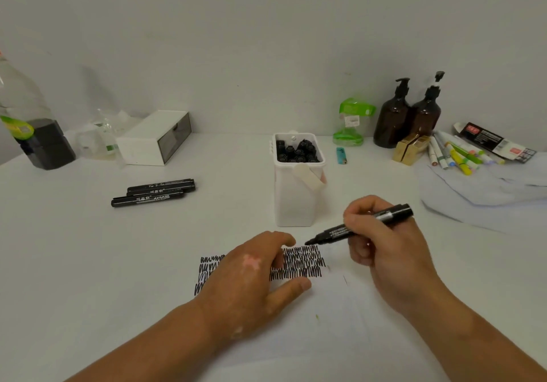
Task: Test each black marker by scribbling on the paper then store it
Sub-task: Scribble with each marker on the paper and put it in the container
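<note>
At the paper's (334,316) top edge, uncapped black marker (355,228) sits pinched in right hand (381,245), tip at or just over the last scribble row (302,263); contact can't be told. Left hand (251,275) lies flat with fingers spread, pressing the sheet down. Several rows are already inked. White bin (296,198) just behind holds many stored markers. Three capped markers (154,192) lie well off to the left, likely untested, so the job looks mostly done.
</note>
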